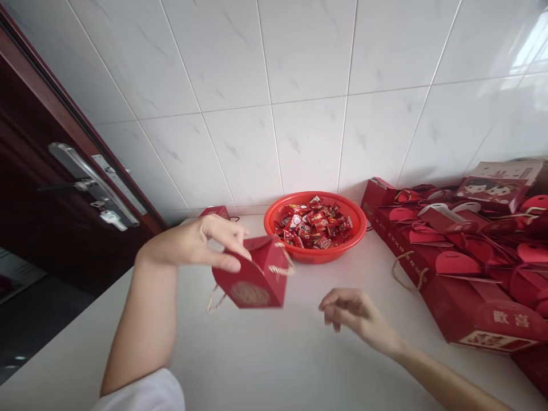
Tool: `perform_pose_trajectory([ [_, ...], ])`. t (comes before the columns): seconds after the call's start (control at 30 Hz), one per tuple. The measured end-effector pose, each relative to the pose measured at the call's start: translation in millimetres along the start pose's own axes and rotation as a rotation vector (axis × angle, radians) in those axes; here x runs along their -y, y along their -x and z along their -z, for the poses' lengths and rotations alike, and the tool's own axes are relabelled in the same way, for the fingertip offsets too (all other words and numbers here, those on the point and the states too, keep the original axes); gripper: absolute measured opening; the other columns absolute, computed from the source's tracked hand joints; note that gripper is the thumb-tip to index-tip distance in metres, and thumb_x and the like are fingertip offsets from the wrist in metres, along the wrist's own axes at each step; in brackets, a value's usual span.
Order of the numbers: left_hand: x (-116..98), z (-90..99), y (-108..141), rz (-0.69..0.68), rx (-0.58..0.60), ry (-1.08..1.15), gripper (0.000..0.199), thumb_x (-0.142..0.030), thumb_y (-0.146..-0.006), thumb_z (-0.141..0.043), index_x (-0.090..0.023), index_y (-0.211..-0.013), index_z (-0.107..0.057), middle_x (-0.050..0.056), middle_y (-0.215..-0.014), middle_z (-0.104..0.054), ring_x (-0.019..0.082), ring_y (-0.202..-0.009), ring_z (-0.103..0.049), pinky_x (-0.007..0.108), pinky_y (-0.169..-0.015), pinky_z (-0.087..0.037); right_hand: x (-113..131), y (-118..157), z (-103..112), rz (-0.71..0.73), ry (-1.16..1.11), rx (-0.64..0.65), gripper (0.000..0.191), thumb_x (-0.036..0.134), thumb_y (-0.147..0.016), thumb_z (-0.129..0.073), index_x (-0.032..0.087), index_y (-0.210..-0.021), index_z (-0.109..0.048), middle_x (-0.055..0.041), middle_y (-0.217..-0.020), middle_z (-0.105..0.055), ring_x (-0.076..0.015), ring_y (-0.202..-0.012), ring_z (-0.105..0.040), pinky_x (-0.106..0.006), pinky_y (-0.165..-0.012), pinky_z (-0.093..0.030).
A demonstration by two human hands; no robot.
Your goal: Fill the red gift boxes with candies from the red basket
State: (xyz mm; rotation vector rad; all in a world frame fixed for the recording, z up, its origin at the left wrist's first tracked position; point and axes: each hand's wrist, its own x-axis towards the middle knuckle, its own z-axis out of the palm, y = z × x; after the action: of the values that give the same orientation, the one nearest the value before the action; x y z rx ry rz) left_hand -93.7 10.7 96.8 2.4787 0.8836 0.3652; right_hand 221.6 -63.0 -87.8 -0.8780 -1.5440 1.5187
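A small red gift box [261,277] with twisted cord handles hangs tilted above the white tabletop, its upper edge pinched between the thumb and fingers of my left hand [205,242]. To the right of the box is my right hand [353,314], its fingers curled with the thumb near the fingertips; I can make out nothing in them. Behind both hands, by the tiled wall, sits a round red plastic basket [314,257] holding many red wrapped candies [317,222].
Many red gift boxes [466,251] are packed in a large red carton [432,297] at the right. Another red box [216,212] lies against the wall behind my left hand. A dark red door with a metal handle [94,185] stands at the left.
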Motion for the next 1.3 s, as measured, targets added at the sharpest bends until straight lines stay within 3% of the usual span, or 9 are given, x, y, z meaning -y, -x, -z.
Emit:
perform_pose_trajectory([
  [0.07, -26.9, -25.0, -2.8, -0.217, 0.112, 0.045, 0.013, -0.039, -0.088, -0.073, -0.035, -0.096, -0.083, -0.001, -0.067, -0.063, 0.013, -0.067, -0.058, 0.032, -0.088, -0.051, 16.7, -1.4, 8.1, 0.102, 0.005, -0.124, 0.035, 0.05, -0.088, -0.069, 0.017, -0.097, -0.069, -0.0038, -0.081, -0.067, -0.0119, -0.065, -0.057, -0.026, -0.062, -0.051],
  [0.17, -52.7, -74.8, -21.7, -0.376, 0.103, -0.122, 0.016, -0.029, -0.095, -0.066, -0.031, -0.101, -0.081, 0.0, -0.075, -0.064, 0.011, -0.069, -0.056, 0.037, -0.105, -0.043, 31.2, 1.0, 16.8, 0.257, 0.102, -0.298, 0.031, 0.047, -0.093, -0.064, 0.02, -0.109, -0.066, -0.0054, -0.093, -0.068, -0.0143, -0.074, -0.06, -0.028, -0.069, -0.053],
  [0.3, -53.3, -131.7, -51.9, -0.471, 0.114, -0.291, 0.024, -0.022, -0.1, -0.056, -0.026, -0.104, -0.079, 0.001, -0.083, -0.065, 0.012, -0.075, -0.058, 0.043, -0.114, -0.034, 31.4, 9.1, 25.5, 0.456, 0.44, -0.481, 0.023, 0.038, -0.094, -0.064, 0.022, -0.11, -0.062, -0.007, -0.097, -0.067, -0.0181, -0.083, -0.06, -0.032, -0.077, -0.052],
  [0.4, -43.0, -150.9, -65.0, -0.474, 0.096, -0.251, 0.019, -0.023, -0.098, -0.06, -0.024, -0.107, -0.078, 0.001, -0.085, -0.068, 0.013, -0.079, -0.06, 0.042, -0.114, -0.035, 26.1, 13.1, 29.6, 0.558, 0.604, -0.46, 0.008, 0.028, -0.093, -0.064, 0.022, -0.092, -0.059, -0.0115, -0.117, -0.065, -0.0229, -0.104, -0.062, -0.035, -0.084, -0.053],
  [0.6, -38.8, -142.1, -62.7, -0.346, 0.085, -0.22, 0.017, -0.03, -0.099, -0.06, -0.023, -0.1, -0.076, 0.001, -0.088, -0.071, 0.015, -0.086, -0.063, 0.043, -0.118, -0.028, 16.7, 10.3, 31.2, 0.591, 0.864, -0.204, 0.009, 0.015, -0.091, -0.062, 0.022, -0.089, -0.068, -0.0107, -0.125, -0.063, -0.0248, -0.115, -0.059, -0.042, -0.094, -0.052],
  [0.7, -42.1, -128.3, -56.5, -0.285, 0.134, -0.207, 0.026, -0.033, -0.1, -0.058, -0.02, -0.082, -0.071, 0.0, -0.075, -0.067, 0.016, -0.077, -0.059, 0.032, -0.095, -0.042, 14.6, 9.0, 32.0, 0.583, 0.911, -0.2, 0.015, 0.014, -0.093, -0.06, 0.023, -0.097, -0.071, -0.0107, -0.122, -0.065, -0.0245, -0.113, -0.06, -0.042, -0.093, -0.054],
  [0.87, -44.8, -118.3, -49.9, -0.011, 0.132, -0.216, 0.046, -0.029, -0.105, -0.04, -0.019, -0.063, -0.054, -0.001, -0.058, -0.055, 0.016, -0.063, -0.049, 0.029, -0.065, -0.036, 16.6, 11.3, 31.8, 0.549, 0.927, -0.164, 0.024, 0.013, -0.094, -0.056, 0.025, -0.105, -0.073, -0.012, -0.129, -0.062, -0.0246, -0.113, -0.061, -0.043, -0.091, -0.055],
  [1.03, -40.8, -122.8, -49.6, 0.186, 0.162, -0.271, 0.007, -0.024, -0.088, -0.067, -0.019, -0.083, -0.067, 0.003, -0.09, -0.061, 0.019, -0.083, -0.059, 0.029, -0.069, -0.042, 22.6, 10.9, 31.5, 0.54, 0.944, -0.106, 0.028, 0.012, -0.095, -0.054, 0.026, -0.109, -0.074, -0.0124, -0.135, -0.058, -0.0241, -0.113, -0.06, -0.045, -0.093, -0.055],
  [1.3, -37.2, -127.9, -51.0, 0.224, 0.202, -0.06, 0.019, -0.033, -0.089, -0.066, -0.022, -0.078, -0.078, 0.007, -0.131, -0.051, 0.023, -0.102, -0.063, 0.031, -0.077, -0.049, 47.3, -8.4, 30.5, 0.439, 0.988, 0.04, 0.011, 0.031, -0.088, -0.074, 0.028, -0.097, -0.081, -0.0107, -0.139, -0.056, -0.0293, -0.125, -0.055, -0.049, -0.101, -0.05],
])
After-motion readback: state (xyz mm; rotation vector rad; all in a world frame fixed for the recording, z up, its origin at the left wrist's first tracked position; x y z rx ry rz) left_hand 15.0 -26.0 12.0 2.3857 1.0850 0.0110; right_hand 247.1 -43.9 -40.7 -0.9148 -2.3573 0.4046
